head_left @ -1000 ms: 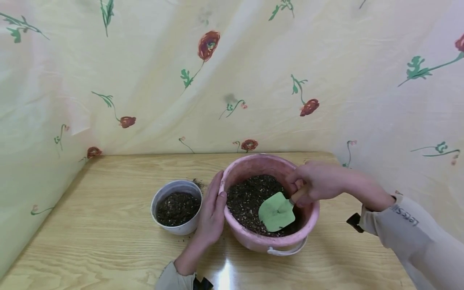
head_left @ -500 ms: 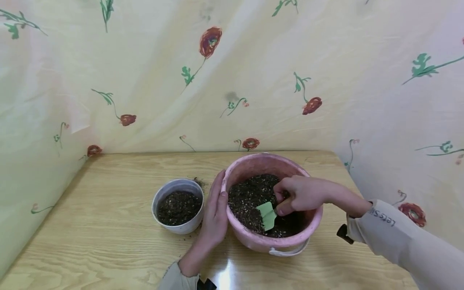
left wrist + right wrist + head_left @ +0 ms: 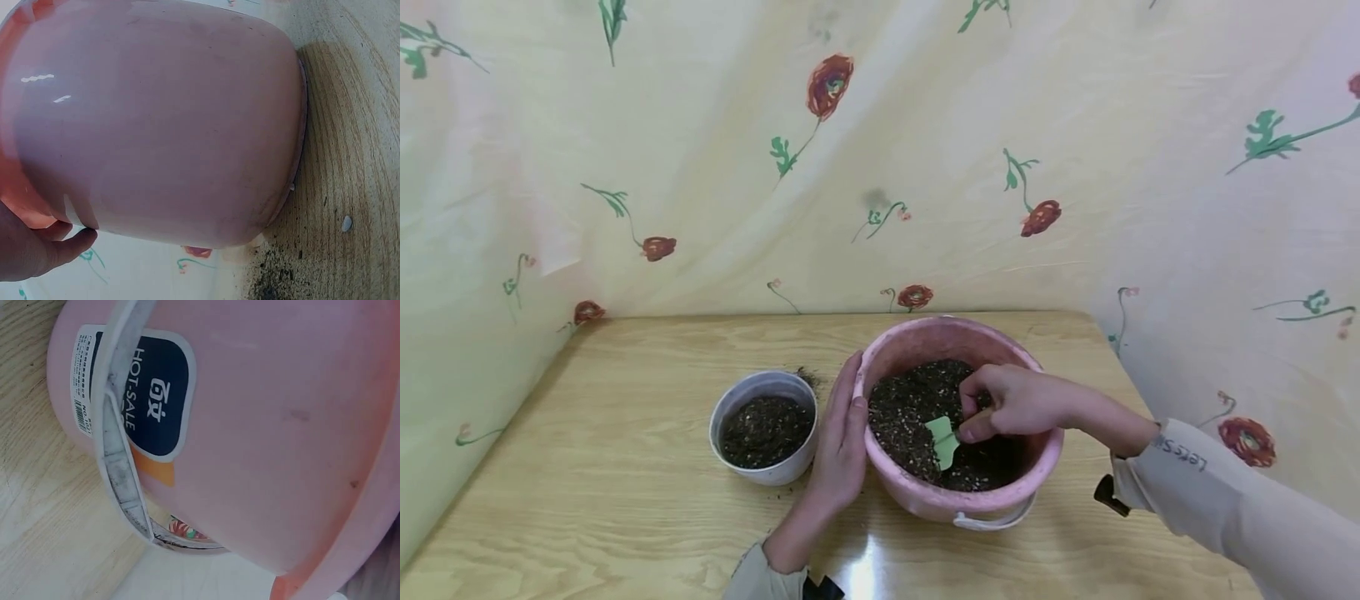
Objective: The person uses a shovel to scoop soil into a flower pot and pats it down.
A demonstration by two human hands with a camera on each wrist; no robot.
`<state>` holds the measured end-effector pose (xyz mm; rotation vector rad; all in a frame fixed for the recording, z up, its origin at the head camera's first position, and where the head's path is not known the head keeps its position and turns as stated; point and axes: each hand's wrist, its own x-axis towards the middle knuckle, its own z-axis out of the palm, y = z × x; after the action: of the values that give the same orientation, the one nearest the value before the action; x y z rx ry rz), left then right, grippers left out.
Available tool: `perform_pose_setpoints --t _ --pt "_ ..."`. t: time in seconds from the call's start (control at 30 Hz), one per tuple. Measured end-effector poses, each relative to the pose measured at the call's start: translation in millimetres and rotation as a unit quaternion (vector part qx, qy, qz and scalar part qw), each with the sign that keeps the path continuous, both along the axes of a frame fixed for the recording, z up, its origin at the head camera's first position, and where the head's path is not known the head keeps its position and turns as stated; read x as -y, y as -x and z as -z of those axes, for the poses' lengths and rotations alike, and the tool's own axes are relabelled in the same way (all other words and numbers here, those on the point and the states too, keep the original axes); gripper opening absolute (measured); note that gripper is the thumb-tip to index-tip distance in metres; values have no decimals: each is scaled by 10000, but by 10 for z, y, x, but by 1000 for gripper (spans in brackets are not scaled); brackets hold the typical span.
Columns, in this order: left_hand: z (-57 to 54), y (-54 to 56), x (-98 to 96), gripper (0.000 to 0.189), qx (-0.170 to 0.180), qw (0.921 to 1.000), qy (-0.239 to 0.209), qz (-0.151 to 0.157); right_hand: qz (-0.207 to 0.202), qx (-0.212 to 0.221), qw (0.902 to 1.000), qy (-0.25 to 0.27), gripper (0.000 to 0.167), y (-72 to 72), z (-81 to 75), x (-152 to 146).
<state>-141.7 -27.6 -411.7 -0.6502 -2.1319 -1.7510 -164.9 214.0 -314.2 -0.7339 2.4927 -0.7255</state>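
A pink bucket [image 3: 898, 492] holding dark soil [image 3: 917, 392] stands on the table in the head view. My right hand [image 3: 1018, 400] is inside its rim and grips the wooden handle of a small trowel. The trowel's green blade [image 3: 943, 443] is partly sunk in the soil. My left hand [image 3: 841, 450] presses flat along the bucket's left outer side, its thumb near the rim. In the left wrist view its fingers [image 3: 65, 247] lie against the bucket wall [image 3: 156, 125]. The right wrist view shows the bucket's labelled side [image 3: 269, 425], with that hand out of sight.
A white pot [image 3: 721, 454] partly filled with soil stands left of my left hand. Spilled soil [image 3: 807, 377] lies behind it on the wooden table [image 3: 625, 500]. The bucket's white handle [image 3: 992, 522] hangs down in front. Flowered cloth [image 3: 737, 167] bounds the back and sides.
My right hand has moved inward from the bucket's right rim, and the trowel's blade has sunk into the soil. Lately it shifted slightly left. My left hand stays on the bucket.
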Motion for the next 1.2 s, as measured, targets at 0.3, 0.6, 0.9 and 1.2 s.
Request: perform_pose_setpoints --t 0.3,0.6,0.9,1.2 --pt "9 -7 -3 47 38 10000 69 -1 -53 -978 9951 129 21 55 125 -9" --pt "25 7 18 48 -5 10000 73 -1 -222 -1016 9944 192 19 92 99 -42" --pt "4 9 34 48 69 9999 64 71 -97 -824 9962 269 20 66 -19 -120" --pt "18 0 41 48 0 9999 114 56 166 -643 9968 436 20 -39 -199 -241"
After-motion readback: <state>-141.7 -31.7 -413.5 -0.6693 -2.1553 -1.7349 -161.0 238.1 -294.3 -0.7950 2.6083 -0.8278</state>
